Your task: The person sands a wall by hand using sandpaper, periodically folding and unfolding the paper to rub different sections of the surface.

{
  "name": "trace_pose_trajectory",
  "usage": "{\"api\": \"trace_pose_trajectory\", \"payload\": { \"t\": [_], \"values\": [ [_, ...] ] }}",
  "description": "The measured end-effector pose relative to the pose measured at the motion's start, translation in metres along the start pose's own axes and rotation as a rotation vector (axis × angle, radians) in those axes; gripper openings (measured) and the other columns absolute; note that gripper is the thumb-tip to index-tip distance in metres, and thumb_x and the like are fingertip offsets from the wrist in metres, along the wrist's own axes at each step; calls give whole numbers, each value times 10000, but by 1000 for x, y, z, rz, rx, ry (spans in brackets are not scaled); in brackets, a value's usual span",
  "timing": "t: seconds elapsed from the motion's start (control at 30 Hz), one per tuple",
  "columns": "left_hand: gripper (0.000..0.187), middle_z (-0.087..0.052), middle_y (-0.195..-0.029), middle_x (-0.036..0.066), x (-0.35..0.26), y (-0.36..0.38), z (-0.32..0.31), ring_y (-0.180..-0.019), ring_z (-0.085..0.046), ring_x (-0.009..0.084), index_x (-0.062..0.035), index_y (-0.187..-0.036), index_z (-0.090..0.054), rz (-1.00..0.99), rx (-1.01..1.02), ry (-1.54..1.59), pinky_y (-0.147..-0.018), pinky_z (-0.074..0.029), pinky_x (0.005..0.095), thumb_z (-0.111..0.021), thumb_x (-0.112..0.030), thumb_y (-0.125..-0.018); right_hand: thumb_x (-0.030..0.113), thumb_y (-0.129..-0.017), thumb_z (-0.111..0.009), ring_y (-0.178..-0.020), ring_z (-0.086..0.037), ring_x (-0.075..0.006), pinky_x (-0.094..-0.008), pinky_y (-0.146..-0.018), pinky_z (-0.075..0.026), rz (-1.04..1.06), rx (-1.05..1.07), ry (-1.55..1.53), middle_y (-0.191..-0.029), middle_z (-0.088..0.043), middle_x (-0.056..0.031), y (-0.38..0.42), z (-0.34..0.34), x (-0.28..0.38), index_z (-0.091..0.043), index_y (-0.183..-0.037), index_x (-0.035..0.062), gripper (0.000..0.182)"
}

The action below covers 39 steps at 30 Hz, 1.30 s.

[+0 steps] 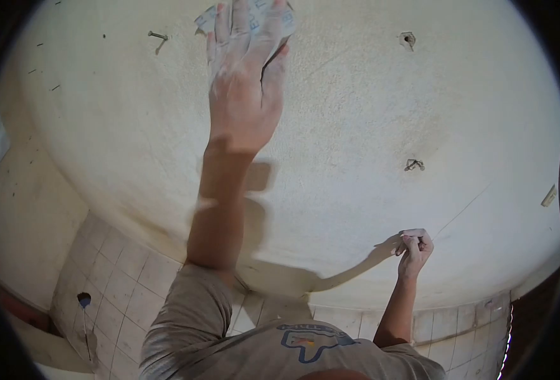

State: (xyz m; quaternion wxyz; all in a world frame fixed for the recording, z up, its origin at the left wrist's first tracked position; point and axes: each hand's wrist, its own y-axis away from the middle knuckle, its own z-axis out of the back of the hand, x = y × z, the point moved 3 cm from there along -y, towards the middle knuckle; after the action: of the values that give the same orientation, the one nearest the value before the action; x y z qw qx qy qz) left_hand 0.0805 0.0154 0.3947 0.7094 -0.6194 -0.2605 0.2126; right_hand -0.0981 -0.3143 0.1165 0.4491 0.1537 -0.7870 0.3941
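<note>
My left hand (pixel 245 82), dusted white, reaches up and lies flat against the pale wall. Under its fingers is a sheet of sandpaper (pixel 286 22), its white printed backing with blue letters facing me and its grit side hidden. The hand holds the sheet pressed to the wall. Lower on the right, my right hand (pixel 414 250) is raised close to the wall with its fingers curled in. White dust coats those fingers too, and I see nothing in them.
The wall (pixel 343 114) carries a protruding screw (pixel 158 37), a hole (pixel 407 40) and a metal fitting (pixel 413 165). Small dark marks dot its upper left. Below run square tiles (pixel 125 278), with a round hole and hanging wire (pixel 85 300) at left.
</note>
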Motion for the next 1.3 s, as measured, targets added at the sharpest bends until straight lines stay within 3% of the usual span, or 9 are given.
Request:
{"api": "trace_pose_trajectory", "payload": {
  "t": [0.27,0.33,0.57,0.73,0.8,0.87,0.97,1.1,1.3],
  "values": [
    [430,-262,-1613,279,-42,97,-19,-1512,-166,485,-53,-1442,-545,178,17,57,-1223,-136,577,-446,-184,-1044,0,-881,-614,-561,-591,-118,-246,-529,-472,-55,268,-16,-675,-613,-44,28,1,-3,-674,-849,-12,70],
    [447,-246,-1608,309,-58,166,-13,-1507,-156,505,12,-1432,-529,328,105,74,-1216,-132,588,-451,-166,-1029,4,-879,-637,-576,-602,-113,-249,-537,-484,-121,332,-54,-693,-628,-43,37,7,-8,-682,-847,-17,59],
    [623,-156,-1607,350,-131,411,-9,-1490,-135,547,1,-1513,-373,720,653,87,-1187,-170,643,-561,-221,-962,-24,-854,-638,-566,-642,-155,-267,-547,-503,-244,553,-126,-678,-662,-71,74,7,-16,-691,-832,-23,57],
    [783,-160,-1595,370,-118,462,-46,-1484,-118,564,100,-1507,-284,657,641,-189,-1164,-165,687,-597,-330,-933,-20,-833,-686,-625,-673,-143,-254,-595,-523,36,798,108,-738,-715,-90,95,-23,1,-738,-851,-11,55],
    [793,-137,-1601,372,-99,408,-40,-1488,-105,560,142,-1486,-270,618,563,-312,-1165,-166,687,-576,-338,-934,-10,-838,-696,-623,-671,-141,-253,-594,-523,67,810,117,-736,-715,-91,98,-22,2,-740,-856,-11,47],
    [729,-176,-1605,352,-60,351,-32,-1489,-149,544,122,-1479,-313,634,210,-121,-1174,-164,675,-521,-341,-954,-2,-854,-692,-605,-660,-143,-255,-581,-519,98,808,77,-716,-702,-89,99,-15,-4,-731,-861,-17,42],
    [650,-309,-1584,297,-1,230,-13,-1481,-251,499,44,-1505,-372,237,45,-139,-1202,-150,640,-533,-260,-954,-11,-885,-660,-564,-630,-139,-257,-543,-500,-178,642,-25,-681,-671,-78,100,-3,-14,-714,-873,-26,58],
    [605,-366,-1589,198,12,63,5,-1484,-293,432,-19,-1525,-393,49,-72,-103,-1216,-249,515,-530,-309,-1012,-32,-909,-613,-532,-596,-123,-256,-511,-479,-126,530,-61,-656,-636,-60,98,-21,-27,-691,-869,-41,88],
    [534,-366,-1596,170,3,39,2,-1500,-266,409,-82,-1544,-389,195,-130,28,-1226,-237,500,-487,-244,-1044,-26,-908,-620,-547,-591,-99,-240,-517,-468,167,695,175,-650,-631,-47,96,-75,-9,-682,-848,-43,88]
  ]
}}
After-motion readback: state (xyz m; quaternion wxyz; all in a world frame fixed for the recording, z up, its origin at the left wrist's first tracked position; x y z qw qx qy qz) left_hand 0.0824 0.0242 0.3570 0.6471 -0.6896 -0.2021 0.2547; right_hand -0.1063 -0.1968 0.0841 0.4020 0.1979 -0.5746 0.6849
